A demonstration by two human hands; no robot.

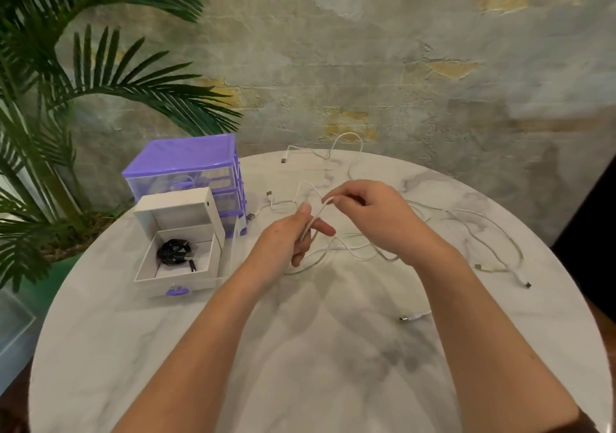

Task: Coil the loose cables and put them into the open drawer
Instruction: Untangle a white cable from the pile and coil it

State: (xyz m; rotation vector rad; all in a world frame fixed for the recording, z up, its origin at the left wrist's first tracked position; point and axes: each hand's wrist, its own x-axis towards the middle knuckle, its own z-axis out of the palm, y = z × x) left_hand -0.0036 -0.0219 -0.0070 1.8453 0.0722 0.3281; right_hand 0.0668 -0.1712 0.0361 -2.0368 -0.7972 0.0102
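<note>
One job looks done. On the left of the desk (133, 349) sits the open drawer (173, 267), pulled out of the purple drawer box (181, 162). Inside it lies a black cable (175, 252), rolled into a little round bundle. A white box (181, 211) with its lid up stands at the back of the drawer, and I cannot tell what is in it. The other drawers in the purple box are shut. They are see-through, but what is in them is too blurry to tell.

In the middle, the left hand (293, 236) pinches a white cable (311, 224) between thumb and fingers. Just beside it, the right hand (370, 214) pinches the same cable near its end, up off the desk. It looks like the first loop is only starting.

A lot is left. More loose white cables (466, 226) lie spread over the right side of the desk, and one white cable at the back (346, 147) reaches the far edge. I think all of these need rolling up and putting in the drawer.
</note>
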